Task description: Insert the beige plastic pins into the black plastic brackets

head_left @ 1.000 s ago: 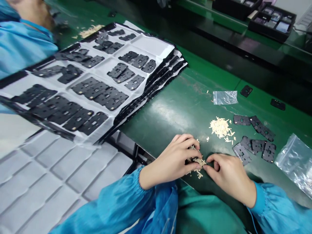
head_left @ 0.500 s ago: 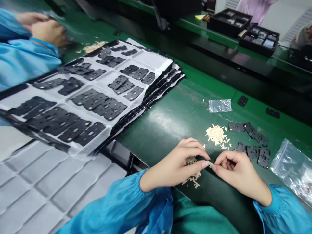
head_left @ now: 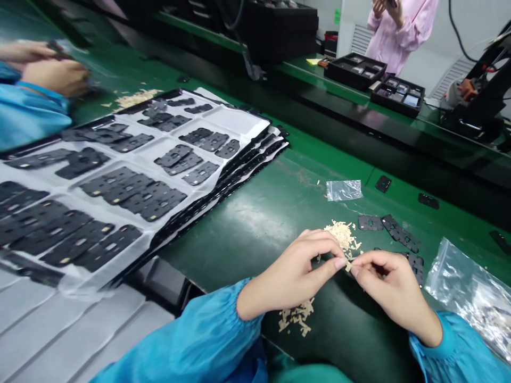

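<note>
My left hand (head_left: 293, 276) and my right hand (head_left: 395, 290) meet over the green bench mat (head_left: 255, 234), their fingertips pinching a tiny beige strip (head_left: 348, 265) between them. Just beyond the fingers lies a heap of beige strips (head_left: 341, 236). A smaller heap of strips (head_left: 296, 316) sits below my left wrist. Several black perforated plates (head_left: 400, 233) lie to the right, partly hidden behind my right hand.
A stack of white sheets with black plates (head_left: 239, 119) fills the left. A co-worker's hands (head_left: 54, 74) work at top left. Plastic bags (head_left: 467, 295) (head_left: 344, 190) lie on the bench. Black trays (head_left: 355, 72) stand on the far bench, with a person in pink (head_left: 401, 26) behind.
My view has tilted upward, so the bench contents sit lower and further left. My hands have lifted off the smaller heap and now pinch one strip together above the mat.
</note>
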Tool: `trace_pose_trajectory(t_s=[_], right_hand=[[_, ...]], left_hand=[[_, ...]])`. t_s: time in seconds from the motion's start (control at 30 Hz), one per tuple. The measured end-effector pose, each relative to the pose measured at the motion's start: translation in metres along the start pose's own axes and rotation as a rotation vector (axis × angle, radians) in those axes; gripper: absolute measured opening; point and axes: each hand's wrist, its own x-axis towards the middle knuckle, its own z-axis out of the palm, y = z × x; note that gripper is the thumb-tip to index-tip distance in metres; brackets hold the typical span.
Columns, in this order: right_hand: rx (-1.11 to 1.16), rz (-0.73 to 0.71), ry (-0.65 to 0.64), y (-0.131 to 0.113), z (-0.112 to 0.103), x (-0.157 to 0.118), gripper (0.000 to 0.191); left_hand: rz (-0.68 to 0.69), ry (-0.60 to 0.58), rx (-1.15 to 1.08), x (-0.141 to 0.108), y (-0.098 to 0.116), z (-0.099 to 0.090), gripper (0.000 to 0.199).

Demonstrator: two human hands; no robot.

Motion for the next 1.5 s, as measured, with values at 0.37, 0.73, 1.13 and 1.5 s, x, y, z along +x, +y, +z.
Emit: trace_pose_trajectory(t_s=[0.37, 0.73, 1.13, 1.5], right_hand=[[-0.288, -0.221, 0.098, -0.009, -0.004, 0.002, 0.017], [-0.329, -0.188, 0.057, -0.009, -0.009, 0.003, 0.018], [-0.045, 0.047, 0.201, -0.007, -0.008, 0.009, 0.021], [-0.4, -0.247, 0.314, -0.002, -0.006, 0.004, 0.011]], left_hand=[[0.117, -0.068, 0.178, 0.01, 0.014, -0.002, 0.019], [0.226, -0.097, 0.309, 0.016, 0.006, -0.004, 0.021], [-0.077, 0.002, -0.211, 0.019, -0.004, 0.011, 0.012], [-0.131, 0.132, -0.259, 0.019, 0.002, 0.019, 0.015]])
